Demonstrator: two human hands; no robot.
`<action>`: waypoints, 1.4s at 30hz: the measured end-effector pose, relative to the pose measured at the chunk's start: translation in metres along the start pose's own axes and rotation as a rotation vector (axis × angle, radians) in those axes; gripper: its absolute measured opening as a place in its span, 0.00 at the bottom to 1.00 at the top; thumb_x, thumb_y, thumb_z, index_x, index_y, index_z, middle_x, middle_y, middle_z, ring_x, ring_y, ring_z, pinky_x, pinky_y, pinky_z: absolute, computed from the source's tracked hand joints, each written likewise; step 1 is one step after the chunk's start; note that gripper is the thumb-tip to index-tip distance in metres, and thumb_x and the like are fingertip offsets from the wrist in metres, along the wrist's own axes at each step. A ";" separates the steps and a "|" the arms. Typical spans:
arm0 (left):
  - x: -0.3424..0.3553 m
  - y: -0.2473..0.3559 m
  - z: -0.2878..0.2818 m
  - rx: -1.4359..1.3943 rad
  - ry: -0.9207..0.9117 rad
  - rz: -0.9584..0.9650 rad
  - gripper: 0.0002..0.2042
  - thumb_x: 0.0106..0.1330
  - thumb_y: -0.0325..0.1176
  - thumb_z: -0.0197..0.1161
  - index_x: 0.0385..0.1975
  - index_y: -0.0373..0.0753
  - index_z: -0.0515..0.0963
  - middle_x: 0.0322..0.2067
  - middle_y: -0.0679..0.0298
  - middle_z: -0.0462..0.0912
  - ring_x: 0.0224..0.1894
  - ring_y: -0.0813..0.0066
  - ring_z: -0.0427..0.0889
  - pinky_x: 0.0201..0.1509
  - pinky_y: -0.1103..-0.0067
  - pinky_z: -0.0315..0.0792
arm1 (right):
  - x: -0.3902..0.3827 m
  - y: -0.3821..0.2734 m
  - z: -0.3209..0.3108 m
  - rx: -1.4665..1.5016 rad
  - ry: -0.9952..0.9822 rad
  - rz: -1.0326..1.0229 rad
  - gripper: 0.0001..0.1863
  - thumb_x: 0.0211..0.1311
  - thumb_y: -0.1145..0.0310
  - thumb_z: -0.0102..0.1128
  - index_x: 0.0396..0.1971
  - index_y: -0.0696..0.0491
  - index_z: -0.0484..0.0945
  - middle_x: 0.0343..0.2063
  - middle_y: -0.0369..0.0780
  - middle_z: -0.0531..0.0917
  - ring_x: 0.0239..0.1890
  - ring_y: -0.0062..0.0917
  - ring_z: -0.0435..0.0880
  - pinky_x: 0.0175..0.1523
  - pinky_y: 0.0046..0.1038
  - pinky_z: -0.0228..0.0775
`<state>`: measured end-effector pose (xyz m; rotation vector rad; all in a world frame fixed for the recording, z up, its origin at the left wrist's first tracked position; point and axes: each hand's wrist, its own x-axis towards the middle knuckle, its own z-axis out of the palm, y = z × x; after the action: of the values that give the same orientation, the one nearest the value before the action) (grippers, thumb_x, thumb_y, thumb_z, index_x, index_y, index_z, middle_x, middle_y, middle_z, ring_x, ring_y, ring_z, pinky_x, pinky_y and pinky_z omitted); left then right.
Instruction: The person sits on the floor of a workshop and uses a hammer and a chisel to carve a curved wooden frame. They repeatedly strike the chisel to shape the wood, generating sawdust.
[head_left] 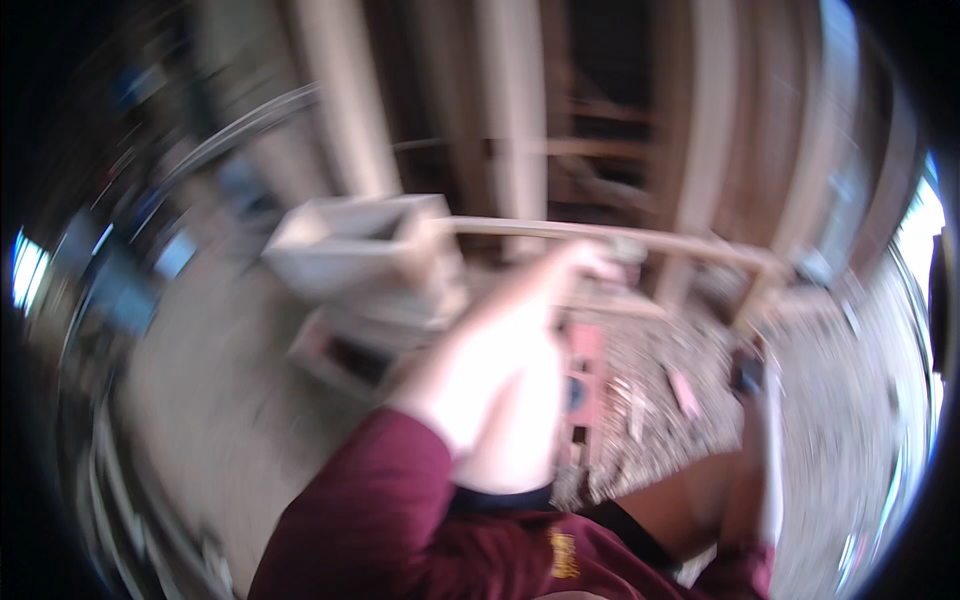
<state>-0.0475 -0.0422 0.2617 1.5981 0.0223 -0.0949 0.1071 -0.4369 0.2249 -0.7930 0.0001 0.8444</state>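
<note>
My left hand [590, 257], blurred, reaches forward to a horizontal wooden rail [700, 242], its fingers around a small pale greenish object [626, 254] that I cannot identify. My right hand [752, 390] is low at the right, smeared by motion, at a dark object [745, 368] that I cannot make out. Between my hands, on debris-strewn ground, lies a red slotted piece [585, 365], with a loose red scrap [683, 392] to its right.
Pale wooden boxes [330, 255] are stacked at the left of the rail. Upright timber studs [510, 100] stand behind it. A dusty floor [210, 380] spreads leftward, with blurred blue items [130, 290] toward the far left. Bright openings show at both edges.
</note>
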 end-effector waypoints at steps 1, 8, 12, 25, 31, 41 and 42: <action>-0.011 -0.009 -0.031 0.325 -0.056 -0.170 0.17 0.54 0.34 0.66 0.45 0.38 0.80 0.40 0.62 0.83 0.44 0.72 0.80 0.51 0.74 0.72 | -0.023 0.018 0.059 -0.153 0.144 -0.095 0.10 0.66 0.57 0.57 0.32 0.48 0.73 0.20 0.33 0.74 0.20 0.18 0.75 0.23 0.22 0.70; 0.020 -0.016 -0.034 1.079 -0.163 -0.594 0.12 0.47 0.36 0.77 0.31 0.47 0.82 0.24 0.73 0.81 0.24 0.82 0.75 0.25 0.78 0.71 | 0.009 -0.001 0.052 0.429 0.181 0.158 0.18 0.62 0.62 0.59 0.40 0.52 0.60 0.25 0.37 0.67 0.25 0.27 0.72 0.33 0.29 0.71; 0.032 0.002 -0.011 1.137 -0.194 -0.654 0.12 0.45 0.32 0.78 0.29 0.45 0.82 0.24 0.71 0.81 0.24 0.81 0.75 0.27 0.78 0.72 | 0.001 -0.001 0.054 0.401 0.235 0.018 0.19 0.62 0.60 0.60 0.35 0.57 0.61 0.23 0.38 0.69 0.23 0.27 0.73 0.30 0.27 0.75; 0.082 -0.012 0.046 0.998 -0.540 -0.472 0.17 0.51 0.39 0.77 0.37 0.40 0.82 0.31 0.67 0.84 0.36 0.77 0.80 0.43 0.79 0.75 | 0.000 -0.001 0.038 0.405 0.239 0.051 0.18 0.64 0.56 0.56 0.34 0.53 0.62 0.19 0.33 0.68 0.19 0.22 0.71 0.28 0.24 0.72; 0.087 -0.035 0.021 1.196 -0.653 -0.520 0.18 0.50 0.40 0.77 0.38 0.41 0.83 0.35 0.66 0.85 0.39 0.76 0.81 0.47 0.77 0.76 | -0.008 -0.006 0.036 0.388 0.289 0.017 0.20 0.63 0.53 0.57 0.34 0.53 0.62 0.19 0.33 0.69 0.19 0.22 0.71 0.28 0.25 0.71; 0.069 -0.015 0.029 1.154 -0.482 -0.702 0.16 0.51 0.38 0.77 0.38 0.43 0.82 0.33 0.67 0.85 0.37 0.77 0.81 0.41 0.77 0.75 | -0.022 -0.018 0.017 0.416 0.338 -0.010 0.20 0.63 0.52 0.55 0.32 0.54 0.62 0.19 0.33 0.68 0.20 0.23 0.71 0.28 0.25 0.71; 0.069 -0.013 0.030 1.151 -0.489 -0.673 0.16 0.51 0.38 0.77 0.38 0.43 0.82 0.33 0.67 0.85 0.36 0.77 0.81 0.40 0.77 0.75 | -0.023 -0.021 0.017 0.419 0.348 -0.012 0.20 0.63 0.52 0.55 0.31 0.54 0.62 0.19 0.33 0.68 0.20 0.23 0.71 0.28 0.25 0.71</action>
<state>0.0184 -0.0750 0.2423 2.5977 0.1451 -1.1961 0.1000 -0.4504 0.2568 -0.5331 0.4664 0.6554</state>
